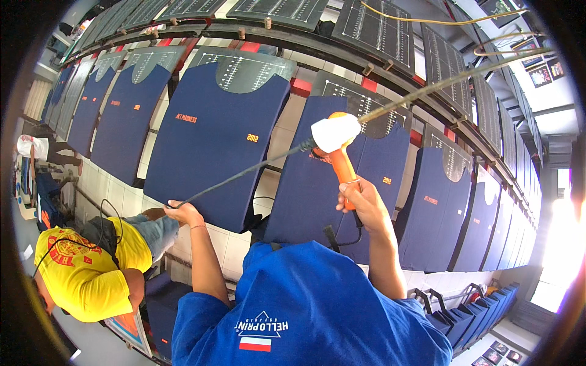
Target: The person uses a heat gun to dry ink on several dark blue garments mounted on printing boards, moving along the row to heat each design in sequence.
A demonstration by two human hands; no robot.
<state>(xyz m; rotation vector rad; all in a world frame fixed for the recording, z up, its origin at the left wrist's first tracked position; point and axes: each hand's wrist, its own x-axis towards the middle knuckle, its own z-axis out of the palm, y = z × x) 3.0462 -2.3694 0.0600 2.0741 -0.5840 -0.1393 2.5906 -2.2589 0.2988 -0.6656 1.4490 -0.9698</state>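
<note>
An orange handheld tool [344, 168] is sporting a white head [334, 133] and trailing a dark cord [268, 161]. To the tool's left, a navy garment [210, 146] is showing orange lettering [186, 118]. Above the tool, a dark grey board [375, 33] is displaying white ruled markings. Below the tool, a blue shirt [329, 287] is carrying a white-and-red print [259, 344], while to the tool's lower left a yellow T-shirt [97, 280] is bearing a red design [73, 247].
</note>
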